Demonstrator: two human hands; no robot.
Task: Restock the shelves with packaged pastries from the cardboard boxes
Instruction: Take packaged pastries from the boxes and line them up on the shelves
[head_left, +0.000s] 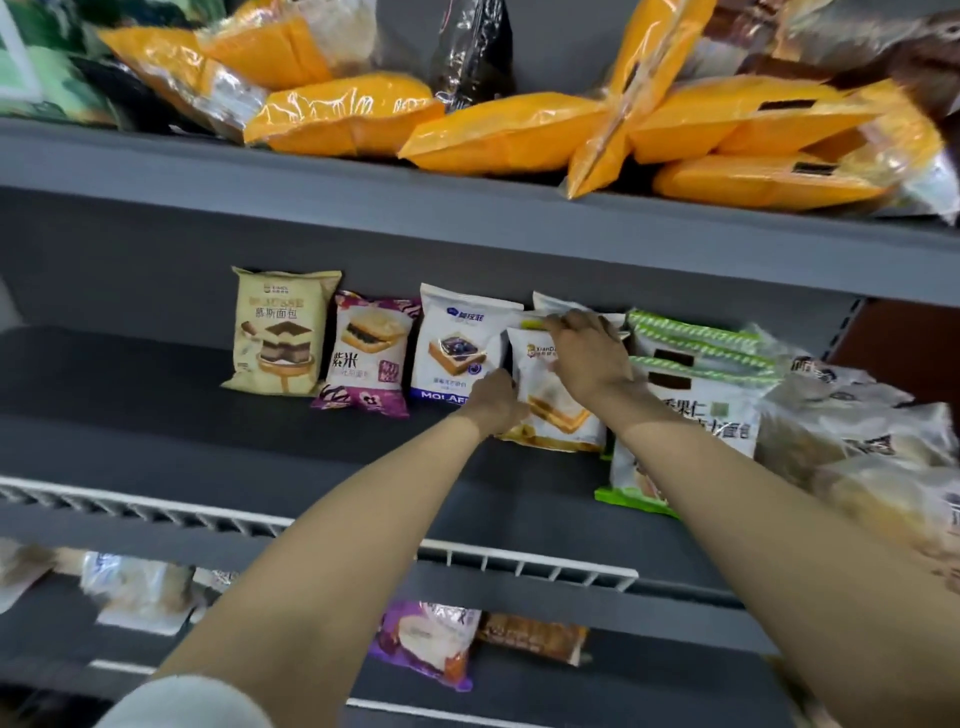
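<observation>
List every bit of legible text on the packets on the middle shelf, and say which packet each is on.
"慕斯面包": cream packet, far left.
"紫米": purple packet.
"MOLAF", cut off by the left hand: white-and-blue packet; its top logo is too blurred.
"XIANDA", cut off by the right hand: white packet in both hands.
Green-striped packets: large characters partly covered, not readable.
Other shelves: too blurred.

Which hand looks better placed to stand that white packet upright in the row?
Probably the right hand: it lies over the white packet's top. The left hand only holds its lower left edge.
</observation>
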